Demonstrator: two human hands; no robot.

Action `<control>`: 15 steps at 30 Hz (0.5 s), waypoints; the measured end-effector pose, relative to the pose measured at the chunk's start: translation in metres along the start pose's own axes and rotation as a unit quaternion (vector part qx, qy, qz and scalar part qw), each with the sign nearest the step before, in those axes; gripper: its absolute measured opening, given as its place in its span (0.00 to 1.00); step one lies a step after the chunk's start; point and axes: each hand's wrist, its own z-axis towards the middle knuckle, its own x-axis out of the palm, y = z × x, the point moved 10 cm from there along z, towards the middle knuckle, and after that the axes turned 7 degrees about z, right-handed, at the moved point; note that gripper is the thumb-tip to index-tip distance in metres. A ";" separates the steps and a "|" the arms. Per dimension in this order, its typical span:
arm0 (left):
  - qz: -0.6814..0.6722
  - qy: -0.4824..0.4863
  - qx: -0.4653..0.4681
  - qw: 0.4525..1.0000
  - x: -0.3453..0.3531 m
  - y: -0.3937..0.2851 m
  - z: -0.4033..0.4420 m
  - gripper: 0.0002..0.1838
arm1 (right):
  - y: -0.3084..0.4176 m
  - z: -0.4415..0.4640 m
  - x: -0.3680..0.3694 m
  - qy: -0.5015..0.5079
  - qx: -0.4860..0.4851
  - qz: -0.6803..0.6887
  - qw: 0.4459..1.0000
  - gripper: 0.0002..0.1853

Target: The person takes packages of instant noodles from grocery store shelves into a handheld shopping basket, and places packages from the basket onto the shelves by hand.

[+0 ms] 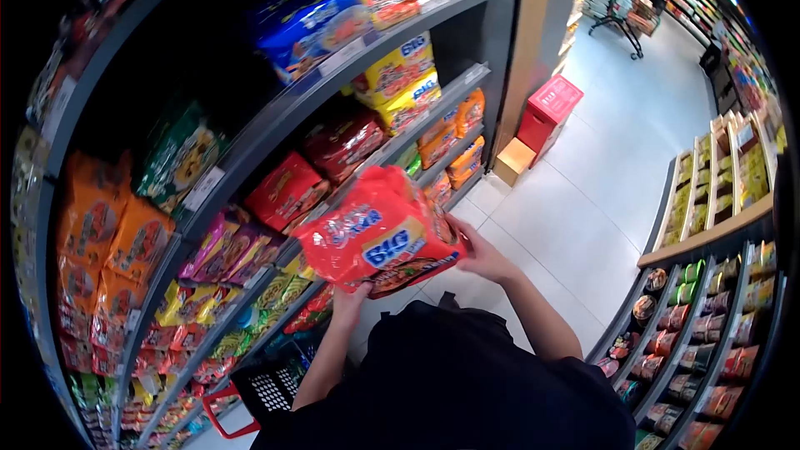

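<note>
A large red instant noodle multipack (358,237) with "BIG" lettering is held up in front of my chest, slightly tilted. My left hand (353,295) grips its lower left edge, with most of the fingers hidden beneath it. At the opposite end, my right hand (477,252) is closed on the pack's side. Just behind the pack, on the shelf, lie a red noodle pack (286,192) and a dark red noodle pack (343,146).
Shelves of noodle packs (108,233) line the left. A black basket (271,383) with a red handle is below left. Ahead stand a cardboard box (514,160), a red box (550,112) and a shopping cart (617,8). Cup noodle shelves (696,325) run along the right.
</note>
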 end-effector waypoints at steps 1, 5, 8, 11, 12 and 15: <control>0.044 0.012 0.010 0.999 0.020 0.000 0.006 0.27 | -0.008 -0.007 -0.013 0.002 0.015 -0.082 0.997 0.59; 0.103 0.048 0.014 0.993 0.084 0.007 0.031 0.31 | -0.029 -0.030 -0.080 -0.093 0.085 -0.067 0.990 0.51; 0.158 0.051 0.021 0.986 0.106 0.003 0.060 0.33 | -0.010 -0.015 -0.122 -0.101 0.012 -0.279 0.955 0.43; 0.201 0.040 0.053 0.977 0.138 -0.015 0.110 0.35 | 0.002 0.021 -0.154 -0.090 0.024 -0.291 0.952 0.36; 0.211 0.030 0.070 0.975 0.148 -0.028 0.129 0.35 | 0.000 0.036 -0.169 -0.085 0.041 -0.300 0.949 0.35; 0.298 0.040 0.194 0.934 0.199 -0.072 0.197 0.44 | 0.018 0.090 -0.236 -0.118 0.023 -0.347 0.930 0.29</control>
